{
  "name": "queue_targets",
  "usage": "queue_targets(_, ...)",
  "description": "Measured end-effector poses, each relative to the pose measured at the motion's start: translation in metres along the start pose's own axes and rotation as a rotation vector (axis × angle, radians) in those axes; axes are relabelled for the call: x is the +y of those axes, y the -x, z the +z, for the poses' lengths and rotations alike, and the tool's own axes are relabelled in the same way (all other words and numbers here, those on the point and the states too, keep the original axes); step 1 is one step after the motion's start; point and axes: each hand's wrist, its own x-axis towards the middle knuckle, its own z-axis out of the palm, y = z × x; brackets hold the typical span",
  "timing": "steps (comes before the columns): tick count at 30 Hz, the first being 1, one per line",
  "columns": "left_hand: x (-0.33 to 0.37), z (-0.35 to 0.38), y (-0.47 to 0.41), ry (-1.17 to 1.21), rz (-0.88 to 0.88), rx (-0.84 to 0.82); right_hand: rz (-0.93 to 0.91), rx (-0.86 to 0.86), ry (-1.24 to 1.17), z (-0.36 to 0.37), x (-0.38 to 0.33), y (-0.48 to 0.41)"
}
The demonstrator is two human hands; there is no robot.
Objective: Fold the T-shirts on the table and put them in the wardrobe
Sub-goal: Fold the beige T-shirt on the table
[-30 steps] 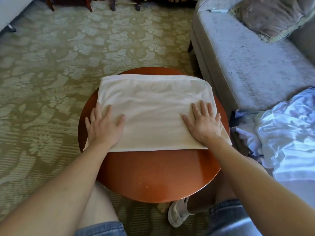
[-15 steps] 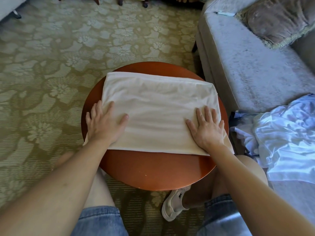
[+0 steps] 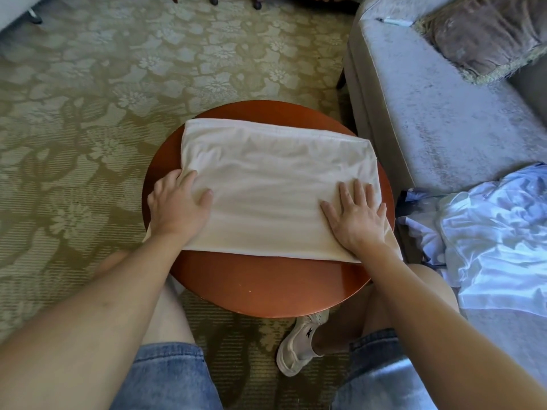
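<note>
Head view: folded T-shirt [image 3: 275, 179] lies on the round table [image 3: 266, 288], left hand [image 3: 177, 211] resting on its left edge, right hand [image 3: 358, 217] flat near-right, fingers spread, both gripping nothing. Smoothing, I reckon; next needs pinching one edge, folding across.

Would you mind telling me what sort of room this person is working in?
Most likely a home living room: a grey sofa with a cushion, patterned carpet and a round wooden table.

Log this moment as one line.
stage: folding | cream folded T-shirt: flat on round red-brown wooden table | left hand: on its left edge | right hand: flat on right side
</note>
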Motion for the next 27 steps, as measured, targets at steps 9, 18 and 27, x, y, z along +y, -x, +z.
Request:
queue_targets(9, 0.015, -0.015, -0.015, 0.042, -0.173, -0.049, -0.009, -0.017, 0.044, -0.007, -0.004, 0.006)
queue_targets(18, -0.005, -0.034, -0.039, 0.302, -0.103, -0.306, -0.08, -0.102, 0.033, -0.007, 0.001, 0.012)
queue_targets(27, -0.017, -0.093, -0.041, 0.598, -0.183, -0.518, -0.194, -0.195, 0.025, -0.007, -0.039, -0.002)
